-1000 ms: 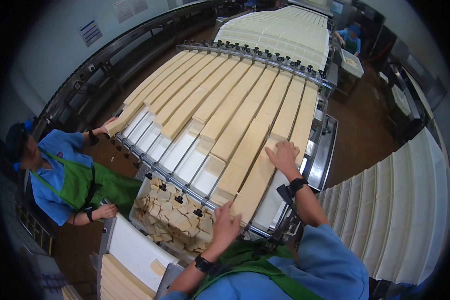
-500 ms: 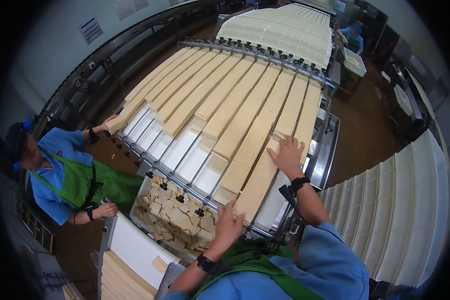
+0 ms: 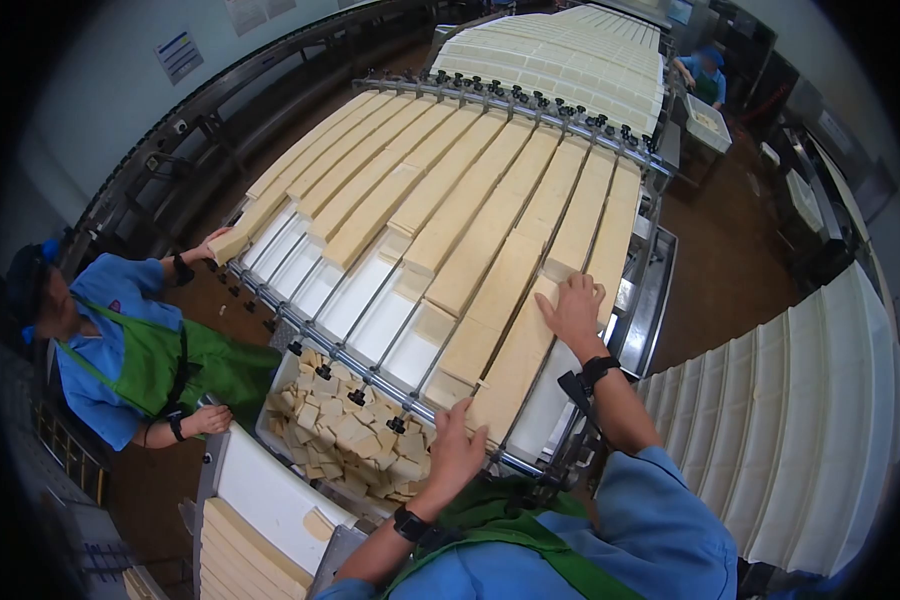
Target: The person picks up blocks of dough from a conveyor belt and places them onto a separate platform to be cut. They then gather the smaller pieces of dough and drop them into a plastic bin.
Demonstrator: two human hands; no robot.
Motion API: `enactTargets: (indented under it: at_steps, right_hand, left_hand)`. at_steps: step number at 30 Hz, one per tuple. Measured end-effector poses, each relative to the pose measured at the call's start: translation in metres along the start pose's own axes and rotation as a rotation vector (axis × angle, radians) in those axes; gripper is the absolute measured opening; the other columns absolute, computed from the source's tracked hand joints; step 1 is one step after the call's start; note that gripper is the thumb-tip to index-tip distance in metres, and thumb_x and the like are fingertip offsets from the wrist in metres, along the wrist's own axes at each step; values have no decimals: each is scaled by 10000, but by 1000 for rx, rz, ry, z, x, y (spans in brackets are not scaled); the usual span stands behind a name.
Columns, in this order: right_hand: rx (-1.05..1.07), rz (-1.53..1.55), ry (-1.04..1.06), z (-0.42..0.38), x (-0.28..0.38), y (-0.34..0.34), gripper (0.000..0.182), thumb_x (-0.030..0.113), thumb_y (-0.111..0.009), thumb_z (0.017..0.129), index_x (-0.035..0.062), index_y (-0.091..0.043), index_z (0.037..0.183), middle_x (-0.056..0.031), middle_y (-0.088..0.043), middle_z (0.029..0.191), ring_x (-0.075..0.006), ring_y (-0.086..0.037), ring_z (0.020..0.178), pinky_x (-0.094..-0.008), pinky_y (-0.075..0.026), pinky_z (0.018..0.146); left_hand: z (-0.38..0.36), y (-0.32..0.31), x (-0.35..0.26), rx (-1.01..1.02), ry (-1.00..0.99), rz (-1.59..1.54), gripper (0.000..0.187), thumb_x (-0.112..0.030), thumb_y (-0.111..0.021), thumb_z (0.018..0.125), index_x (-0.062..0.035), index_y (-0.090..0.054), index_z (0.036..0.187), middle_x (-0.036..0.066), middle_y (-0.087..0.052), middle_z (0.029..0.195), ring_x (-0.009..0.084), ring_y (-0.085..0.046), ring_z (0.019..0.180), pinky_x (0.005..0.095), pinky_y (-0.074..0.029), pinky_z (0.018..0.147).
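Long strips of stacked, thin pale-yellow sheets, which look like dough, lie side by side in the lanes of a white slatted table. My left hand (image 3: 457,448) grips the near end of one pale dough strip (image 3: 515,385), its thumb against the front end and its fingers along the left side. On that strip's far end rests my right hand (image 3: 574,315), fingers spread, near the step up to a thicker strip (image 3: 582,225). The right palm's underside is hidden. Left of my left hand, a shorter strip (image 3: 475,345) ends close to the table's front rail (image 3: 370,375).
Below the rail stands a bin (image 3: 270,425) of pale square offcuts (image 3: 345,430). At left, a co-worker (image 3: 140,350) touches a strip end and a white conveyor (image 3: 270,480). A ribbed white belt (image 3: 780,420) runs at right. Another person (image 3: 705,78) works far back.
The view has shifted very slightly. Both my hands keep their places on the strip, and the co-worker at left is nearly unmoved.
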State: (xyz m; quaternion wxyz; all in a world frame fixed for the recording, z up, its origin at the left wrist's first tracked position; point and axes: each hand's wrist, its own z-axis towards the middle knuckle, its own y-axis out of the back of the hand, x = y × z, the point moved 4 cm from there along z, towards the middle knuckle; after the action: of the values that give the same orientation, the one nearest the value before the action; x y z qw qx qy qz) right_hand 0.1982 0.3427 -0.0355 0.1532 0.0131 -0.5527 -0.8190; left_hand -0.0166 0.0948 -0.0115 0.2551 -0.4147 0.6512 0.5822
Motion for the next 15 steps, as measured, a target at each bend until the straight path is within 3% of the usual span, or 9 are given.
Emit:
enactTargets:
  at_steps: [2, 3, 5, 9, 11, 13, 15]
  right_hand:
    - [42, 99, 19, 5, -2, -6, 546, 511, -681, 903, -31, -731, 933, -210, -668, 1019, -359, -587, 1062, -527, -372, 977]
    - [43, 99, 17, 5, -4, -7, 546, 511, -681, 903, -31, -731, 933, -210, -668, 1019, -359, -587, 1062, -527, -372, 977]
    - [278, 117, -14, 7, 5, 3, 583, 550, -656, 908, -30, -723, 909, -212, -683, 891, -378, -642, 937, -504, -416, 907]
    - [426, 106, 11, 1, 8, -3, 631, 589, -620, 924, -33, -723, 927, -214, -701, 922, -380, -660, 915, -506, -440, 869]
    - [263, 112, 120, 0, 14, -9, 641, 594, -590, 951, -34, -721, 954, -226, -705, 974, -387, -657, 957, -496, -450, 892]
    - [276, 116, 92, -2, 15, -17, 644, 592, -579, 962, -37, -715, 984, -233, -703, 1006, -387, -656, 983, -496, -451, 916]
    - [286, 117, 70, 2, 15, -21, 647, 590, -568, 973, -40, -709, 1013, -240, -700, 1039, -387, -656, 1010, -496, -451, 939]
  left_hand:
    - [-3, 0, 3, -1, 8, -14, 544, -217, -670, 958, -62, -486, 1445, 230, -520, 1282, 414, -599, 1131, 458, -507, 965]
    - [-6, 0, 7, -42, -38, 31, 530, -211, -670, 957, -58, -498, 1435, 229, -533, 1276, 412, -598, 1138, 456, -502, 977]
    - [-12, 6, 12, -80, -84, 74, 517, -204, -669, 957, -54, -511, 1425, 227, -546, 1270, 410, -598, 1145, 455, -498, 989]
    - [-27, 33, -1, -3, -40, 5, 497, -188, -682, 950, -42, -535, 1402, 224, -562, 1250, 404, -595, 1164, 440, -486, 1014]
    - [-29, 34, -1, 26, 9, -31, 498, -186, -688, 948, -42, -538, 1400, 222, -560, 1249, 404, -594, 1168, 433, -485, 1017]
    - [-25, 32, 1, 21, -67, 20, 509, -191, -680, 945, -94, -522, 1419, 218, -527, 1256, 436, -618, 1075, 462, -537, 929]
    - [-24, 32, 0, 23, -60, 28, 512, -195, -681, 948, -90, -520, 1422, 220, -527, 1250, 435, -613, 1080, 461, -537, 926]
